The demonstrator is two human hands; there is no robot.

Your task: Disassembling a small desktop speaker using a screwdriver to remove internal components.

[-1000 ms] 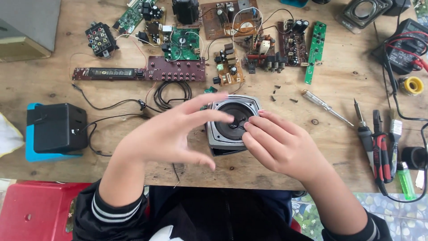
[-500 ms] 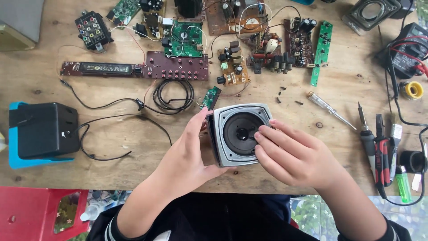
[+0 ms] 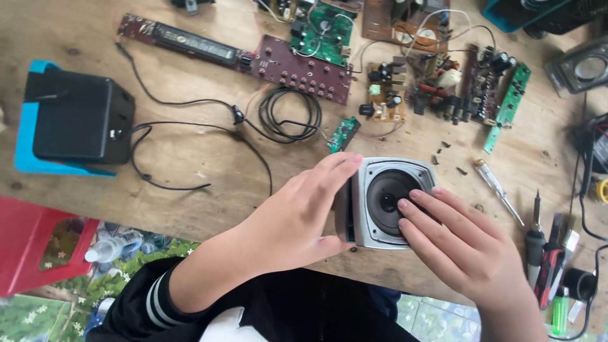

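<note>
A person's left hand (image 3: 297, 221) clamps the side of a small silver speaker (image 3: 386, 202), fingers closed around its casing to steady it at the wooden table's (image 3: 190, 196) near edge. The right hand (image 3: 462, 247) rests flat, fingers extended, on the dark cone, gripping nothing. Beyond the grip lie circuit boards (image 3: 304, 66); farther left, a black box (image 3: 79, 123).

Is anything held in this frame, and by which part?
Yes: the small silver speaker. The left hand grips its left side edge, thumb underneath, while the right hand lays its fingers on the black cone and front face.
</note>
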